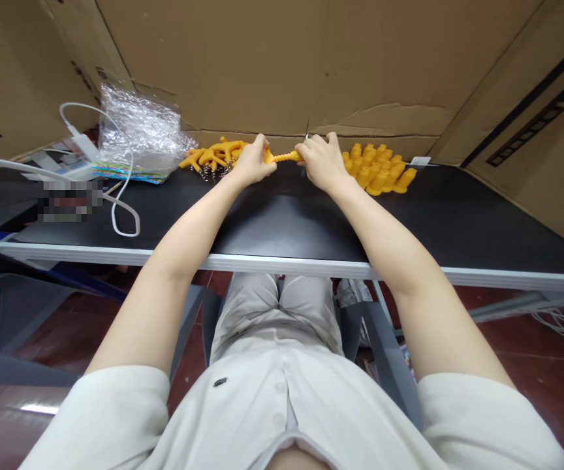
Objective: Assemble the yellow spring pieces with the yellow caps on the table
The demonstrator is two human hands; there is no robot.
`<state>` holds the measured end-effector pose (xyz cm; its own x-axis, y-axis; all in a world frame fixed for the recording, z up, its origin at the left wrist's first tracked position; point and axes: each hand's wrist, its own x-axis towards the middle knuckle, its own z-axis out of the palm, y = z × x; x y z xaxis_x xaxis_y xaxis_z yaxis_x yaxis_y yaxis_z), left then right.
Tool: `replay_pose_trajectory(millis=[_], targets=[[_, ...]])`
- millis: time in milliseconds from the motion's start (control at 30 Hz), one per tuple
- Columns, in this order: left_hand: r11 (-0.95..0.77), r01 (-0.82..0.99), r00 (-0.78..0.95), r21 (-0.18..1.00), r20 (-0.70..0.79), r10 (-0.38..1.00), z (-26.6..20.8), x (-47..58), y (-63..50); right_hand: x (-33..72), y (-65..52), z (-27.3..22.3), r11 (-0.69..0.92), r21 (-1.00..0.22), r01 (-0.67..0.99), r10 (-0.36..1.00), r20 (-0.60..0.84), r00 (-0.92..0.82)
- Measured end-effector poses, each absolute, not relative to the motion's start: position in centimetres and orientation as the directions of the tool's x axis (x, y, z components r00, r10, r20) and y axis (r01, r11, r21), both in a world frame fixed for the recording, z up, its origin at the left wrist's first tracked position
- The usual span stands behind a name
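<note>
My left hand point(255, 160) is closed round one end of a yellow plastic piece with a ridged stem point(284, 156). The stem runs straight across to my right hand point(320, 158), whose fingers are closed on its other end. A thin pointed metal tip point(307, 129) sticks up beside the right fingers; its kind cannot be made out. Just left of my left hand lie several yellow branched pieces point(213, 156) with dark shiny spirals under them. Right of my right hand, several yellow bottle-shaped pieces point(375, 168) stand close together in rows.
On the left of the black table point(282, 222) lie a clear plastic bag point(140, 124) and a white cable point(130, 222) looping forward. Cardboard walls point(262, 65) rise behind and at the sides. A small white card point(420, 161) stands past the yellow rows. A metal edge point(286, 262) runs along the front.
</note>
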<state>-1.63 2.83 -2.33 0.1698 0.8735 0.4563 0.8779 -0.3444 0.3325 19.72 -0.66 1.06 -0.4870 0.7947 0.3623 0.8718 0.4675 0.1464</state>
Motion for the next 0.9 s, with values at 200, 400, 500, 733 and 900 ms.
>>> replay_pose_trajectory(millis=[200,400,500,733,900], targets=[[-0.297,0.799,0.251,0.523,0.159,0.955,-1.1,-1.7,1.6,19.4,-1.3,1.5,0.489,0.243,0.838,0.760,0.352,-0.546],[-0.289,0.772,0.287,0.566,0.095,0.953,-0.6,-1.2,0.3,20.1,-0.7,1.1,0.531,0.196,0.824,0.737,0.372,-0.564],[-0.319,0.810,0.286,0.493,0.142,0.948,-0.6,-0.9,0.1,20.6,0.7,-0.2,0.583,0.211,0.785,0.692,0.378,-0.615],[-0.414,0.771,0.365,0.484,0.197,0.910,-0.1,-1.6,0.2,20.4,1.9,-1.5,0.613,0.296,0.733,0.632,0.372,-0.679],[-0.286,0.753,0.351,0.593,0.006,0.936,0.1,-2.4,0.4,21.4,1.8,-0.6,0.546,0.259,0.797,0.683,0.413,-0.602]])
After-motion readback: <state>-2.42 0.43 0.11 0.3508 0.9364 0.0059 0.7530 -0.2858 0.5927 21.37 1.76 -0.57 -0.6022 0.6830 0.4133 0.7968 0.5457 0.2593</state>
